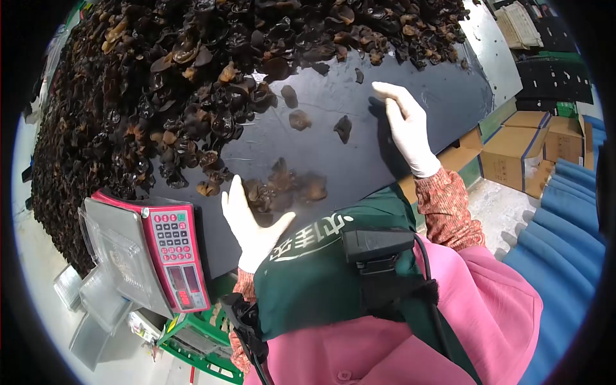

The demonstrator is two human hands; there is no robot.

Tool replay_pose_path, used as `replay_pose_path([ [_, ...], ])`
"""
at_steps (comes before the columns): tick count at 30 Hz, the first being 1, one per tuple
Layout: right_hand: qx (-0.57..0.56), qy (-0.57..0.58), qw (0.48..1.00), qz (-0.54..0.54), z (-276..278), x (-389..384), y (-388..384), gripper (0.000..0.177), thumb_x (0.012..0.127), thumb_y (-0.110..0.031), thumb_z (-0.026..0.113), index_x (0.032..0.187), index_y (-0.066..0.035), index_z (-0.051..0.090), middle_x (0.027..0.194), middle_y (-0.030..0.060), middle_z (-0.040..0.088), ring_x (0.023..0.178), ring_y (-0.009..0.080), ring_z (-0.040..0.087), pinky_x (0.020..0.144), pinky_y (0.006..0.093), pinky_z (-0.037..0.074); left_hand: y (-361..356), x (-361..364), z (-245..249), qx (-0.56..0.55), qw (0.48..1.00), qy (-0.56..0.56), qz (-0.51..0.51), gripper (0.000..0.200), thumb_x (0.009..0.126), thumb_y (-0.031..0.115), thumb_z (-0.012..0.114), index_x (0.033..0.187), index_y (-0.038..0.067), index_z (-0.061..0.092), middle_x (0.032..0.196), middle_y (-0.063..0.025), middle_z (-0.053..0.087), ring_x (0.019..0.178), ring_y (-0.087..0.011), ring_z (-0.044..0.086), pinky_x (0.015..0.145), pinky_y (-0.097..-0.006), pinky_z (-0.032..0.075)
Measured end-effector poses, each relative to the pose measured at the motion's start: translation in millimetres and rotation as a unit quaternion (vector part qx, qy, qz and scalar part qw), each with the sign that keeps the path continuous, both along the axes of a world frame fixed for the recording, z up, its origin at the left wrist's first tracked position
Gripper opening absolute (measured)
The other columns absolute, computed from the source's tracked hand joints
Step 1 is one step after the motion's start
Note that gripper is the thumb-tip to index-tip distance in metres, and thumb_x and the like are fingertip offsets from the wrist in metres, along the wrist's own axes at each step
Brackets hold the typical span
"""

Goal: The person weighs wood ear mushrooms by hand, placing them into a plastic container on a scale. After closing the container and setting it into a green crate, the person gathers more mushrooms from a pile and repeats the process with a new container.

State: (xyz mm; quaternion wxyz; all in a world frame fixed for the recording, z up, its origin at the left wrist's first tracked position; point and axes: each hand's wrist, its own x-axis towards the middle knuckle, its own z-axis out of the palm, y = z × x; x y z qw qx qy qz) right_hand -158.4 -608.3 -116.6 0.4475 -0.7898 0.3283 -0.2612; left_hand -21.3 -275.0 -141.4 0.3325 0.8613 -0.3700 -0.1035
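Observation:
My left hand [252, 230], in a white glove, is held with thumb and fingers spread and nothing between them. Just above its thumb, a blurred cluster of brown wood ear mushrooms [282, 186] appears over the dark tabletop [256, 138]. My right hand [408, 127], also gloved in white, is raised over the table's right part with its fingers stretched out and its thumb apart; it holds nothing. Between the hands lie a few single wood ear pieces, among them a dark one [343, 129] and a brown one [299, 120].
A large heap of wood ears [192, 70] covers the table's far and left sides. At the left front stands a pink scale [173, 240] beside clear plastic containers [102, 298]. A green crate [202, 350] sits below. Cardboard boxes [510, 154] and blue corrugated sheeting [558, 224] are at right.

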Motion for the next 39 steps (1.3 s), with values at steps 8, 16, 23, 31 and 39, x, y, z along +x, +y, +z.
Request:
replay_pose_path([
  [8, -0.096, 0.051, 0.988, 0.106, -4.0, 18.2, 22.0, 0.021, 0.096, -0.003, 0.060, 0.114, -0.003, 0.071, 0.109, 0.0135, 0.072, 0.100, 0.0273, 0.070, 0.091, 0.0345, 0.055, -2.6, -1.7, 4.7, 0.006, 1.000, -0.001, 0.015, 0.119, 0.062, 0.034, 0.096, 0.159, 0.002, 0.034, 0.160, -0.0196, 0.040, 0.146, -0.0451, 0.033, 0.123, -0.0551, 0.026],
  [16, -0.047, 0.002, 0.983, 0.180, 11.3, 46.6, 36.5, 0.019, 0.095, -0.004, 0.062, 0.111, -0.004, 0.072, 0.107, 0.0131, 0.072, 0.099, 0.0295, 0.071, 0.090, 0.0341, 0.056, 0.6, -1.6, -1.4, -0.015, 1.000, -0.005, 0.012, 0.121, 0.060, 0.031, 0.097, 0.160, 0.006, 0.034, 0.160, -0.0167, 0.041, 0.147, -0.0462, 0.032, 0.123, -0.0536, 0.027],
  [23, -0.331, -0.005, 0.915, 0.229, -24.2, 112.0, 24.2, 0.035, 0.092, -0.019, 0.068, 0.124, -0.006, 0.067, 0.136, 0.0156, 0.063, 0.121, 0.0347, 0.060, 0.105, 0.0428, 0.048, -0.7, -2.4, -1.6, -0.022, 1.000, 0.001, 0.023, 0.121, 0.061, 0.032, 0.097, 0.160, 0.006, 0.033, 0.159, -0.0173, 0.041, 0.146, -0.0466, 0.032, 0.123, -0.0536, 0.027],
  [31, -0.131, -0.024, 0.951, 0.279, -21.0, 68.4, 82.7, 0.021, 0.088, -0.007, 0.068, 0.109, -0.005, 0.069, 0.110, 0.0155, 0.068, 0.104, 0.0350, 0.063, 0.094, 0.0444, 0.051, -1.5, -0.2, 1.1, -0.016, 1.000, 0.023, 0.012, 0.122, 0.061, 0.037, 0.097, 0.159, 0.004, 0.033, 0.159, -0.0195, 0.041, 0.145, -0.0477, 0.034, 0.123, -0.0559, 0.026],
  [39, 0.047, -0.123, 0.887, 0.442, -23.3, 68.9, 140.9, 0.020, 0.092, -0.001, 0.063, 0.111, -0.003, 0.071, 0.110, 0.0129, 0.072, 0.100, 0.0315, 0.068, 0.088, 0.0413, 0.056, 6.0, 3.9, -6.7, -0.069, 0.997, -0.037, -0.007, 0.107, 0.062, 0.035, 0.094, 0.150, 0.000, 0.045, 0.148, -0.0191, 0.053, 0.136, -0.0376, 0.051, 0.122, -0.0563, 0.028],
])
